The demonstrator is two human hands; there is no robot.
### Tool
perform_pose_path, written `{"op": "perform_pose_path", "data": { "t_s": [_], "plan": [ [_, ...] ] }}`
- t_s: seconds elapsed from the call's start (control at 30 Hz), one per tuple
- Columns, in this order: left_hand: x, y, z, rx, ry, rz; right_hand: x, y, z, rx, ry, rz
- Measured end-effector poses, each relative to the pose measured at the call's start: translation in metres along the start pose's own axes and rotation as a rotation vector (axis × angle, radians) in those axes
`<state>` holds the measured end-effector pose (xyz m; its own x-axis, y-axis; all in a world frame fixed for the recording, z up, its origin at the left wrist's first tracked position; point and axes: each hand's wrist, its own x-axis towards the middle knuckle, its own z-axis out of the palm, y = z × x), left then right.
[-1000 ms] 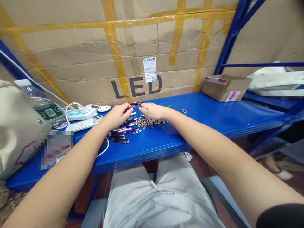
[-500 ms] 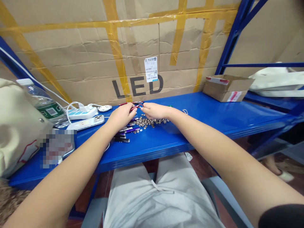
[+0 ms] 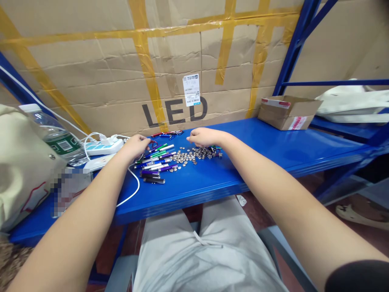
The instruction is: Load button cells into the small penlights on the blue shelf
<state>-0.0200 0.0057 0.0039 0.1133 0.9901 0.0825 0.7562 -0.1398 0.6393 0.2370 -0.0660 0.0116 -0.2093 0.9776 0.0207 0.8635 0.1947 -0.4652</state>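
My left hand [image 3: 136, 145] rests on the blue shelf [image 3: 258, 158] with its fingers curled; a small red clip [image 3: 153, 142] shows at its fingertips. Just right of it lie several pen-shaped lights [image 3: 155, 163], purple, green and black. My right hand [image 3: 204, 138] hovers with fingers bent down over the far edge of a pile of silver button cells [image 3: 190, 156]; whatever it pinches is hidden. More red lights [image 3: 167, 133] lie against the cardboard behind.
A big cardboard sheet marked LED [image 3: 174, 111] backs the shelf. At left stand a water bottle [image 3: 54, 134], a power strip [image 3: 103, 145], a white cable [image 3: 131, 191] and a beige bag [image 3: 21, 162]. A small carton [image 3: 288, 111] sits at right.
My hands were together over the red lights; they have parted. The left hand drew left toward the power strip, the right hand shifted slightly right above the button cells.
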Motion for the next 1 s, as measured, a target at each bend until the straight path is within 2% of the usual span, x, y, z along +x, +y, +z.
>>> {"op": "perform_pose_path", "data": {
  "t_s": [0.1, 0.2, 0.23, 0.3, 0.47, 0.57, 0.7, 0.83, 0.93, 1.0],
  "plan": [
    [0.002, 0.002, 0.008, -0.403, -0.075, -0.013, 0.001, 0.001, 0.002, 0.011, 0.0, -0.016],
    [0.005, 0.003, 0.016, -0.67, -0.045, 0.089, 0.003, 0.004, 0.004, 0.035, -0.009, -0.037],
    [0.007, 0.001, 0.017, -0.667, -0.023, 0.116, 0.003, 0.005, 0.005, 0.044, -0.015, -0.042],
    [0.011, -0.004, 0.018, -0.506, 0.02, 0.17, 0.004, 0.007, 0.005, 0.057, -0.022, -0.049],
    [0.023, -0.021, 0.017, 0.215, 0.028, 0.393, 0.007, 0.005, 0.009, -0.019, 0.071, -0.075],
    [0.029, -0.027, 0.018, 0.354, 0.003, 0.426, 0.011, 0.005, 0.014, -0.143, 0.121, -0.129],
    [0.032, -0.028, 0.02, 0.363, -0.014, 0.42, 0.018, 0.005, 0.025, -0.257, 0.112, -0.193],
    [0.028, -0.025, 0.02, 0.24, 0.015, 0.421, 0.024, 0.002, 0.034, -0.359, 0.184, -0.235],
    [0.024, -0.019, 0.019, 0.035, 0.068, 0.402, 0.027, -0.002, 0.038, -0.384, 0.18, -0.178],
    [0.018, -0.013, 0.018, -0.21, -0.013, 0.343, 0.029, -0.002, 0.039, -0.368, 0.167, -0.16]
  ]
}}
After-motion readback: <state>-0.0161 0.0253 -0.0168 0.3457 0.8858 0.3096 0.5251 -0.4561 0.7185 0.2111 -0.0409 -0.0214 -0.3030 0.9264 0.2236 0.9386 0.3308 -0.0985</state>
